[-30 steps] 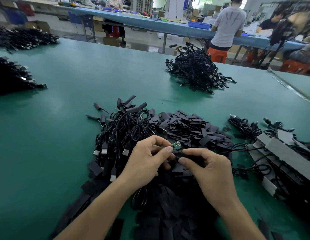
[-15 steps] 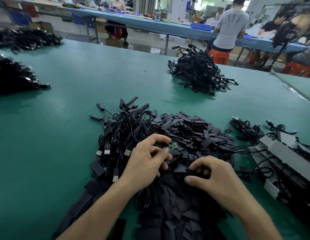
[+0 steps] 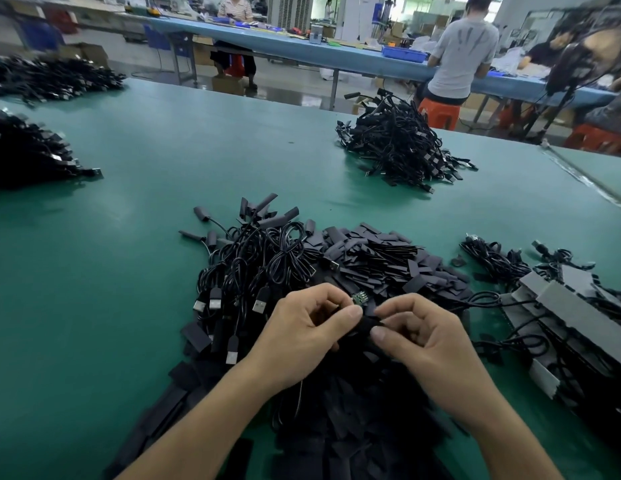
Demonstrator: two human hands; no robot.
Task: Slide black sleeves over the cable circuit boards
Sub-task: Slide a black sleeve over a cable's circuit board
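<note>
**Inspector:** Where is the work sitting?

**Assessor:** The small green circuit board [image 3: 358, 299] is showing just above the left thumb, over the heap of loose black sleeves [image 3: 382, 261] on the green surface [image 3: 129, 237]. The left hand [image 3: 302, 327] is pinching the cable end just behind the board. The right hand [image 3: 420, 337] is pinching one flat black sleeve [image 3: 366, 323] between thumb and forefinger. The two hands are working close together, fingertips nearly meeting.

**Inspector:** Is the sleeve going on?

**Assessor:** I am judging it as only starting. The board is lying bare, and fingers are hiding the sleeve mouth, so I cannot tell whether it is engaging.

**Inspector:** How are the parts handling?

**Assessor:** Both are looking very light. The sleeve is appearing soft and pressed flat, so it is probably needing a squeeze at its edges to open the mouth. The board is looking stiff but delicate. I am advising a hold on the cable jacket or the board's edges, not on the components.

**Inspector:** Any hazard?

**Assessor:** The pile of coiled black cables with silver USB plugs [image 3: 257, 271] is lying just beside the left hand, so snagging is looking possible.
</note>
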